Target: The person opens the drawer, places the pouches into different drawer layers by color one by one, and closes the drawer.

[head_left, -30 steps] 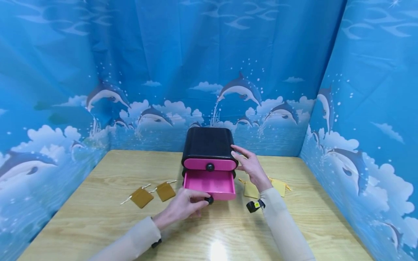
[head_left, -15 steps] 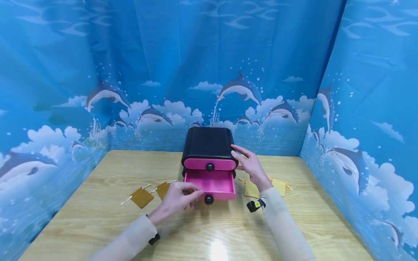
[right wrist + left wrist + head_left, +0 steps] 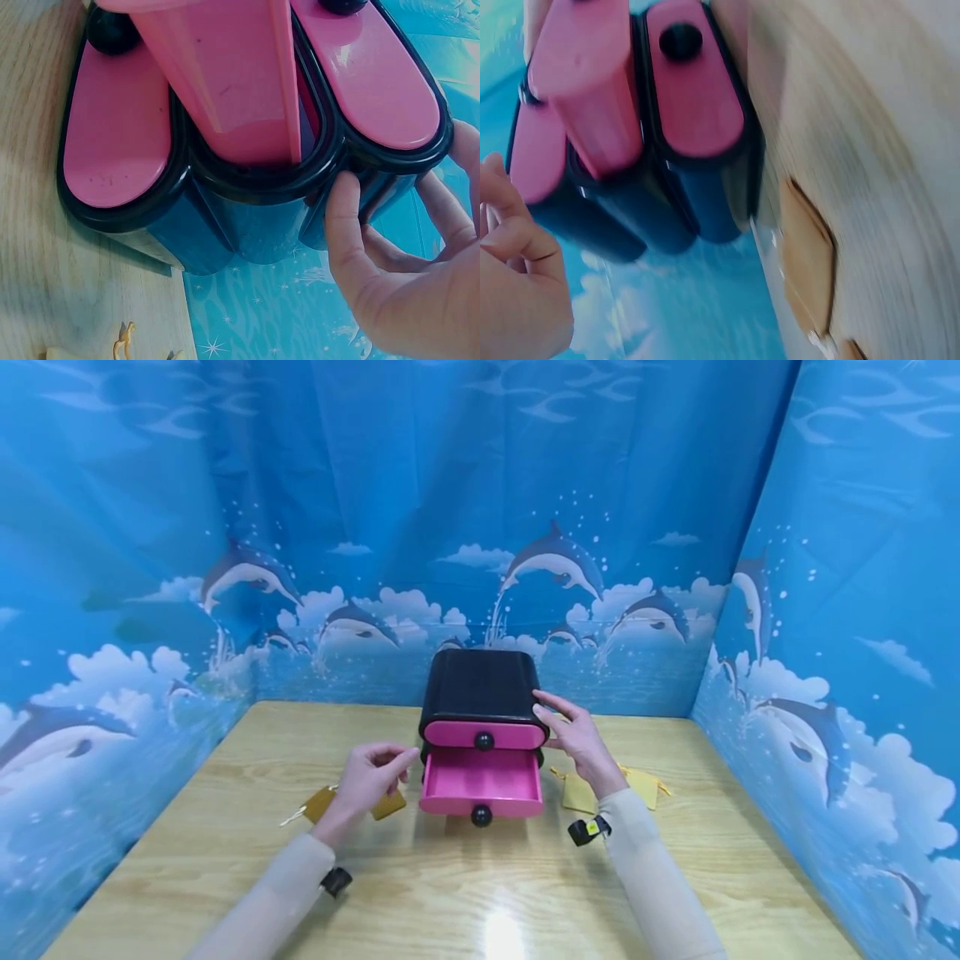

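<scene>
A black cabinet (image 3: 480,685) with three stacked pink-fronted drawers stands at the table's middle; its lowest drawer (image 3: 116,127) shows in the wrist views. The middle drawer (image 3: 481,777) is pulled out, its inside bare, with a round black knob (image 3: 482,816). My left hand (image 3: 367,777) hovers left of this drawer, fingers loosely bent and holding nothing. Beneath it lie two brown drawstring pouches, one on the right (image 3: 388,805) and one on the left (image 3: 319,804), both partly covered. My right hand (image 3: 577,739) grips the cabinet's upper right side, thumb by the groove under the top tier.
Two yellow drawstring pouches, one nearer (image 3: 577,795) and one further right (image 3: 643,785), lie beside my right wrist. The wooden table (image 3: 465,893) ends at a blue dolphin-print curtain (image 3: 360,527) at the back and sides.
My left hand has let go of the middle drawer's knob and moved left and back, over the brown pouches. My right hand stays on the cabinet; the drawer remains pulled out.
</scene>
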Available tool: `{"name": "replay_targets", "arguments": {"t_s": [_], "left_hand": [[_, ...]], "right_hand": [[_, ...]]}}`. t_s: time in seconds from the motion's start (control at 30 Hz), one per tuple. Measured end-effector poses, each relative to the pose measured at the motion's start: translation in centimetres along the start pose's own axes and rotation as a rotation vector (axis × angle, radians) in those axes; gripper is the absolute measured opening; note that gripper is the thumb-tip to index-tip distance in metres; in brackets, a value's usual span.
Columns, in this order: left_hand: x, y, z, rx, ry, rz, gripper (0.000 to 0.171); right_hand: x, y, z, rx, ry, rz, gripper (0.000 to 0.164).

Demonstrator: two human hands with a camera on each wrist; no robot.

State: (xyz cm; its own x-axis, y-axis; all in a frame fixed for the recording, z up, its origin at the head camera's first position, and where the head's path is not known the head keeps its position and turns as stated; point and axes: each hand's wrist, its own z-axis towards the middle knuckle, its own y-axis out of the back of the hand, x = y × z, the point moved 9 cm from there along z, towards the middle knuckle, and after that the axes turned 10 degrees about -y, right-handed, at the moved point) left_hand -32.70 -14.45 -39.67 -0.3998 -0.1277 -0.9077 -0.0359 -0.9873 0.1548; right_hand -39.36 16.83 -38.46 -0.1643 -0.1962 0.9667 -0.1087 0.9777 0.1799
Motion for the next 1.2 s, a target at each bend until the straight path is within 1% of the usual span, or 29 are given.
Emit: {"name": "replay_targets", "arguments": {"t_s": [0.13, 0.33, 0.43, 0.57, 0.67, 0.8, 0.87, 0.97, 1.07, 1.13, 1.2], "left_hand": [[0.7, 1.3, 0.6, -0.028, 0.008, -0.016, 0.030], [1.6, 3.1, 1.2, -0.048, 0.022, 0.016, 0.032], [2.4, 4.0, 1.5, -0.053, 0.056, 0.026, 0.033], [3.6, 4.8, 1.8, -0.033, 0.122, 0.048, 0.037], [4.3, 5.4, 1.8, -0.023, 0.161, 0.077, 0.039], [5.1, 5.9, 2.0, 0.022, 0.195, 0.156, 0.036], [5.6, 5.9, 2.1, 0.076, 0.204, 0.214, 0.034], [6.6, 5.8, 2.0, 0.165, 0.242, 0.293, 0.031], [7.2, 5.7, 1.7, 0.252, 0.258, 0.344, 0.030], [7.5, 5.7, 1.4, 0.292, 0.270, 0.363, 0.030], [7.8, 5.8, 1.2, 0.315, 0.281, 0.376, 0.029]], "right_hand": [[0.0, 0.2, -0.2, -0.005, -0.002, 0.003, 0.053], [0.1, 0.5, -0.2, -0.007, 0.007, 0.009, 0.054], [0.0, 0.5, -0.1, -0.004, 0.008, 0.012, 0.054], [0.0, 0.5, -0.1, 0.000, 0.009, 0.018, 0.054], [0.1, 0.5, -0.1, 0.002, 0.011, 0.019, 0.054], [0.1, 0.4, 0.0, 0.004, 0.009, 0.020, 0.053], [0.2, 0.4, 0.0, 0.005, 0.009, 0.020, 0.053], [0.2, 0.4, 0.0, 0.004, 0.010, 0.020, 0.053], [0.2, 0.2, -0.1, 0.009, 0.009, 0.023, 0.053], [0.1, 0.1, 0.0, 0.011, 0.008, 0.024, 0.053], [0.0, 0.0, 0.0, 0.015, 0.009, 0.023, 0.053]]}}
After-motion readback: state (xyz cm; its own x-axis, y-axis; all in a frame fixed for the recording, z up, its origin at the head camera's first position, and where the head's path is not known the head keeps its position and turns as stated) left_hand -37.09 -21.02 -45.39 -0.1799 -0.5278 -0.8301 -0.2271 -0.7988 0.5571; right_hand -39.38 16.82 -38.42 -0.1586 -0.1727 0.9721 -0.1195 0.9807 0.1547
